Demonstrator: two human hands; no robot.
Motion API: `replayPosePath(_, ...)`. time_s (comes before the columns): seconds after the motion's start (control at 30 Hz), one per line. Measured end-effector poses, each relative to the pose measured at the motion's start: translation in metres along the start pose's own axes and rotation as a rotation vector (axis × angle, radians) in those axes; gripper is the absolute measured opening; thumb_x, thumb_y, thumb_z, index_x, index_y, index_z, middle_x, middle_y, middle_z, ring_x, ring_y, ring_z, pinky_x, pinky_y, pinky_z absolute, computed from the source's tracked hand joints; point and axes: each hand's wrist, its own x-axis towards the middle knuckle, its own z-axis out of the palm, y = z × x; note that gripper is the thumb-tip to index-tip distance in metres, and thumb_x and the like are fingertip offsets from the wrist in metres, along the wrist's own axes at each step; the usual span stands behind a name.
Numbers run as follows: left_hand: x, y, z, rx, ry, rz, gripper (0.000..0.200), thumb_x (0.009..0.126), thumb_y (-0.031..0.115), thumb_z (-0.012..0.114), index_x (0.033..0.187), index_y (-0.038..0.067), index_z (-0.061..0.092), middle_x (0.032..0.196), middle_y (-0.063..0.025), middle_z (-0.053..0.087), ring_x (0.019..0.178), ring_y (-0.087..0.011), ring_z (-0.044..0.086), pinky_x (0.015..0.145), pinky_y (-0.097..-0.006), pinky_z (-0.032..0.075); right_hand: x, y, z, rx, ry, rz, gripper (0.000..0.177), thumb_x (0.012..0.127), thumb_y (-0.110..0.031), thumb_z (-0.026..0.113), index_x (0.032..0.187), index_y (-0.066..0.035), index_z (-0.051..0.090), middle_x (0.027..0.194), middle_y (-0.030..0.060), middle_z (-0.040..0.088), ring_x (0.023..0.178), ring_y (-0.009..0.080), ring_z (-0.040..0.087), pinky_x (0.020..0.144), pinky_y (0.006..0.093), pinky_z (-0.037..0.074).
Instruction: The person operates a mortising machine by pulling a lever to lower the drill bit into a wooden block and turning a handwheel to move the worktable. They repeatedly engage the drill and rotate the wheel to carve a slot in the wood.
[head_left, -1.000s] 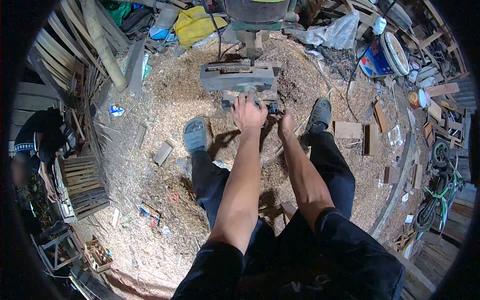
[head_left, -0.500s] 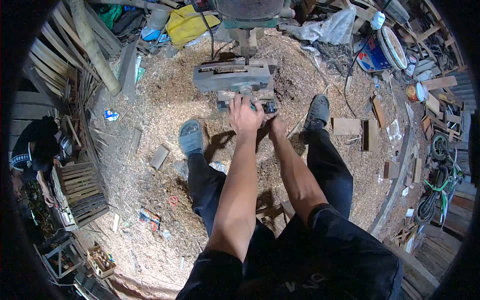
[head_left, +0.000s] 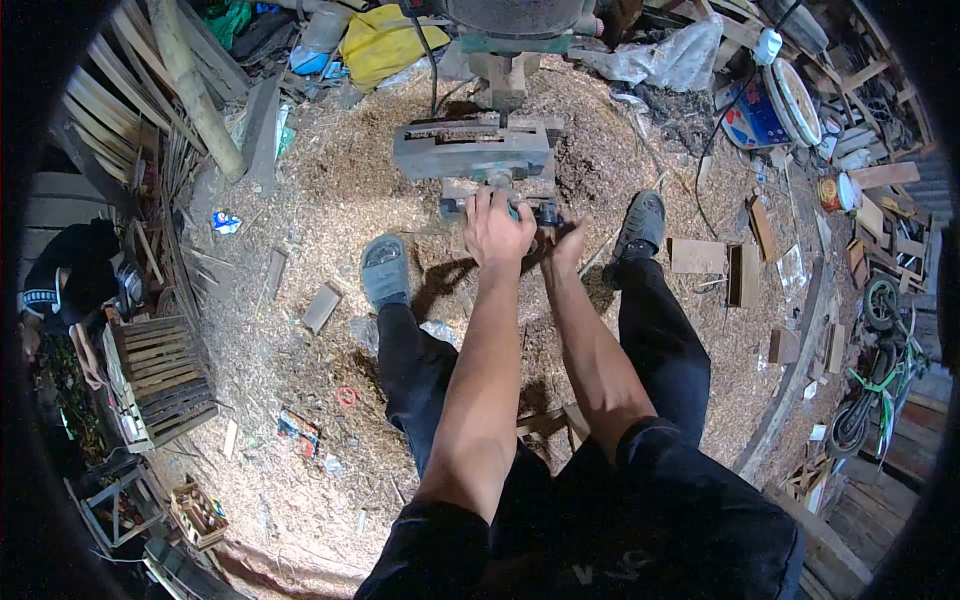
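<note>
A grey wooden block point(head_left: 472, 160) with a long slot full of chips lies in front of me, across a metal vise point(head_left: 455, 190) under a drill machine point(head_left: 505, 75). The drill bit point(head_left: 503, 120) comes down close to the slot's far edge. My left hand point(head_left: 497, 232) is closed over the near part of the vise, its fingers curled on a teal and dark piece. Just to its right, my right hand point(head_left: 565, 246) is beside the black knob point(head_left: 547, 213) at the vise's right end. Its fingers are blurred and partly hidden.
Wood shavings point(head_left: 300, 400) cover the floor around my sandals point(head_left: 386, 270). Wood offcuts point(head_left: 697, 256) lie to the right, near a paint bucket point(head_left: 790, 105). At the left, another person point(head_left: 75, 270) bends by a slatted crate point(head_left: 160, 370). A power cable point(head_left: 705, 160) runs down at the right.
My right hand has turned and shifted slightly at the black knob, which shows more now. My left hand stays on the vise. The other person's arm has moved.
</note>
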Motion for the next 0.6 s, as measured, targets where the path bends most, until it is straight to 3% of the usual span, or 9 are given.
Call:
replayPosePath(0.13,-0.002,0.003,-0.002,0.0,-0.013,-0.019,0.025,0.079,0.027,0.059,0.092,0.009,0.069,0.114,-0.0096,0.062,0.111,-0.0319,0.055,0.093,-0.0463,0.049,0.006,-0.03,0.002,-0.304,0.403,-0.113,0.073,0.102,-0.058,0.027,0.089,0.001,0.069,0.077,0.0096,0.061,0.069,0.0247,0.056,0.069,0.0419,0.049)
replayPosePath(0.17,-0.001,0.004,-0.005,-0.009,-0.02,-0.026,0.025,0.079,0.027,0.059,0.092,0.008,0.069,0.114,-0.0097,0.062,0.111,-0.0321,0.055,0.093,-0.0463,0.049,0.042,-0.014,-0.028,-0.504,0.442,-0.312,0.068,0.102,-0.055,0.031,0.091,0.001,0.069,0.073,0.008,0.056,0.067,0.0241,0.053,0.065,0.0444,0.047)
replayPosePath(0.27,-0.001,0.005,-0.005,-0.017,-0.005,-0.028,0.024,0.078,0.026,0.06,0.09,0.007,0.069,0.113,-0.0103,0.063,0.11,-0.0327,0.056,0.093,-0.0463,0.048,0.041,-0.018,-0.031,-0.806,0.157,0.029,0.059,0.102,-0.052,0.036,0.099,-0.002,0.067,0.077,0.0095,0.058,0.07,0.0244,0.055,0.065,0.0432,0.048)
replayPosePath(0.3,0.0,0.005,-0.004,-0.015,0.008,-0.023,0.024,0.078,0.026,0.06,0.09,0.007,0.069,0.113,-0.0106,0.063,0.109,-0.0328,0.056,0.093,-0.0463,0.048,0.032,-0.014,-0.031,-0.579,-0.054,0.162,0.051,0.103,-0.05,0.039,0.104,-0.004,0.063,0.084,0.011,0.063,0.075,0.0224,0.06,0.064,0.0393,0.05)
replayPosePath(0.4,0.0,0.0,0.002,-0.05,0.057,0.025,0.022,0.077,0.026,0.061,0.088,0.009,0.07,0.105,-0.0077,0.061,0.105,-0.0288,0.056,0.091,-0.0451,0.047,0.007,-0.007,-0.011,-0.23,-0.241,0.344,0.046,0.103,-0.047,0.04,0.105,-0.006,0.061,0.092,0.0114,0.065,0.081,0.0206,0.064,0.063,0.0349,0.051)
replayPosePath(0.43,0.0,-0.001,0.004,-0.045,0.081,0.038,0.022,0.078,0.026,0.061,0.088,0.009,0.069,0.105,-0.0078,0.061,0.105,-0.0291,0.056,0.09,-0.0449,0.047,0.0,-0.007,-0.005,-0.147,-0.191,0.337,0.04,0.103,-0.042,0.047,0.105,-0.005,0.06,0.091,0.0104,0.066,0.08,0.0194,0.066,0.061,0.0325,0.052)
replayPosePath(0.53,-0.002,-0.003,0.006,-0.039,0.105,0.049,0.024,0.077,0.026,0.061,0.089,0.007,0.069,0.107,-0.0095,0.062,0.104,-0.0311,0.057,0.091,-0.0451,0.048,0.025,0.018,-0.017,-0.535,-0.209,0.172,0.031,0.099,-0.033,0.058,0.088,-0.004,0.06,0.086,0.0085,0.065,0.059,0.0191,0.06,0.053,0.0323,0.049)
replayPosePath(0.57,-0.001,-0.002,0.006,-0.043,0.092,0.039,0.025,0.077,0.027,0.061,0.089,0.006,0.069,0.108,-0.011,0.063,0.105,-0.0326,0.057,0.091,-0.0455,0.048,0.017,0.022,-0.015,-0.611,-0.063,0.028,0.027,0.096,-0.027,0.064,0.093,0.0,0.06,0.086,0.0077,0.066,0.061,0.0167,0.061,0.05,0.0287,0.047)
replayPosePath(0.6,-0.001,-0.002,0.005,-0.048,0.078,0.028,0.026,0.076,0.027,0.062,0.09,0.006,0.069,0.109,-0.0125,0.063,0.105,-0.0341,0.057,0.092,-0.0459,0.048,0.022,0.025,-0.024,-0.682,-0.091,0.021,0.035,0.095,-0.035,0.065,0.094,0.0,0.061,0.082,0.0058,0.064,0.063,0.0165,0.061,0.054,0.0297,0.047)
